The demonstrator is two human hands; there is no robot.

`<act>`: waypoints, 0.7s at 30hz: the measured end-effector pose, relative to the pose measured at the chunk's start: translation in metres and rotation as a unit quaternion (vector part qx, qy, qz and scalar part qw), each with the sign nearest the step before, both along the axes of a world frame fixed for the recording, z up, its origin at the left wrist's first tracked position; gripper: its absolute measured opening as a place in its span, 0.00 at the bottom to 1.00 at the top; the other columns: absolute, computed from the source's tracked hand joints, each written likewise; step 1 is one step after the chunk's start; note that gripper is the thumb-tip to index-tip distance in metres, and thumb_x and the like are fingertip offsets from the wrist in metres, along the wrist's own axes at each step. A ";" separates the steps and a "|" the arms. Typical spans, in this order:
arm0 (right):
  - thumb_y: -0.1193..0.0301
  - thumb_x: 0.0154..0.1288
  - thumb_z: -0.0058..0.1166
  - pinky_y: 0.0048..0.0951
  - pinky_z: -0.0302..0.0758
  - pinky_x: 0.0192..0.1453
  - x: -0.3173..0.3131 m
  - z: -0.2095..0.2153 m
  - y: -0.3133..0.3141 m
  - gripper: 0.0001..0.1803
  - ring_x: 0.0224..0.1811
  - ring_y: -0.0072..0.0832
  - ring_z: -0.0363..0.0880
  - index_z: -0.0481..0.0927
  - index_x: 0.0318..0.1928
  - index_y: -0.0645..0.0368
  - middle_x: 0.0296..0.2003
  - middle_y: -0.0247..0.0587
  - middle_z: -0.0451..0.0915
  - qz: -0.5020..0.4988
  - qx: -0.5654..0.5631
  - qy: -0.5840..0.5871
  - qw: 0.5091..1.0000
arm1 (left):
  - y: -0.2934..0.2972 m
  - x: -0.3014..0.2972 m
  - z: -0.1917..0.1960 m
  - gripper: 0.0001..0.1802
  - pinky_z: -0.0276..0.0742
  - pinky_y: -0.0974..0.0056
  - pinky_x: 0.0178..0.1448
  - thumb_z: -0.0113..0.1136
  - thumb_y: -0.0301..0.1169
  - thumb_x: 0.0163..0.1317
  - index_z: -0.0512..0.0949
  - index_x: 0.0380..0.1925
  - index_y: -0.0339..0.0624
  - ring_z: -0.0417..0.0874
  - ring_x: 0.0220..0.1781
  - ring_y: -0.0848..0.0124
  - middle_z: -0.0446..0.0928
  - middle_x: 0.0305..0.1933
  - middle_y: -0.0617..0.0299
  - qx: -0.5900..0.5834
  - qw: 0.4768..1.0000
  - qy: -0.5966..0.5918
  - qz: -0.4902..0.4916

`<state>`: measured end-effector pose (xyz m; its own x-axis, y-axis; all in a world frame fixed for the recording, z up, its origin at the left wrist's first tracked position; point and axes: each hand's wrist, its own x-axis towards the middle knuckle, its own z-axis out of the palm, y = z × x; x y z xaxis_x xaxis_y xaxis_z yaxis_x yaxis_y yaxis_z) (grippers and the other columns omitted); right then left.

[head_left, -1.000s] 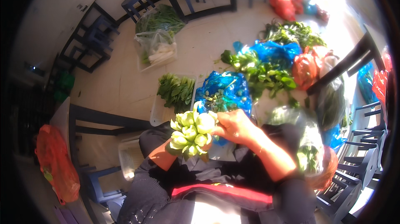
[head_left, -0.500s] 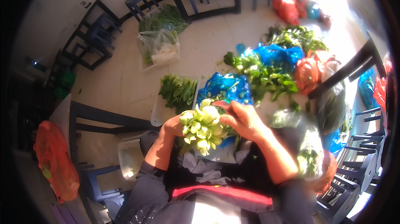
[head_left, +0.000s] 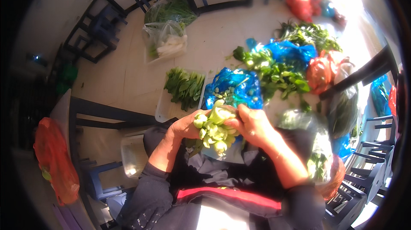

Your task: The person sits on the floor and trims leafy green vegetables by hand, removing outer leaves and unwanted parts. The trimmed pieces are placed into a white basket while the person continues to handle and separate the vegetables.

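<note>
A bunch of pale-stemmed leafy greens [head_left: 215, 129], which looks like bok choy, is held over my lap with its cut stem ends facing up. My left hand [head_left: 188, 125] is wrapped round its left side. Against the right side of the bunch presses my right hand [head_left: 253, 125], thumb on the stems and fingers curled behind. Part of those fingers is hidden. Just beyond my hands are a blue plastic bag [head_left: 237, 85] with green scraps on it and a white tray [head_left: 161, 109] with leafy greens [head_left: 184, 86] laid in it.
Loose greens [head_left: 282, 80] lie on the floor ahead right, beside orange-red bags [head_left: 320, 74]. A clear bag [head_left: 169, 44] of vegetables sits farther off. A white basket [head_left: 132, 155] stands by my left knee; a red bag [head_left: 55, 161] is at far left. Dark stools [head_left: 366, 178] crowd the right.
My left hand has shifted right round the bunch, and the right hand has closed in on its stems. A red sliver at the right fingertips no longer shows. The view has shifted slightly.
</note>
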<state>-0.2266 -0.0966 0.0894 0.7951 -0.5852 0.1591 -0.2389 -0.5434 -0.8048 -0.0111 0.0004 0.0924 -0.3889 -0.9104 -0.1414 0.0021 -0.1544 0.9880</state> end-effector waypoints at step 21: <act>0.70 0.67 0.62 0.22 0.62 0.24 -0.001 0.015 -0.020 0.14 0.20 0.16 0.62 0.72 0.30 0.64 0.19 0.33 0.73 -0.195 0.008 -0.020 0.981 | 0.051 0.145 0.010 0.28 0.78 0.64 0.56 0.69 0.17 0.49 0.77 0.54 0.36 0.82 0.51 0.67 0.82 0.49 0.60 -0.017 0.859 0.129 0.495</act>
<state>-0.2272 -0.1169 0.1041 0.5031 -0.8464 0.1745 -0.3941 -0.4044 -0.8253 0.1343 0.0513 0.1029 0.5633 -0.8154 -0.1336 0.3347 0.0773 0.9392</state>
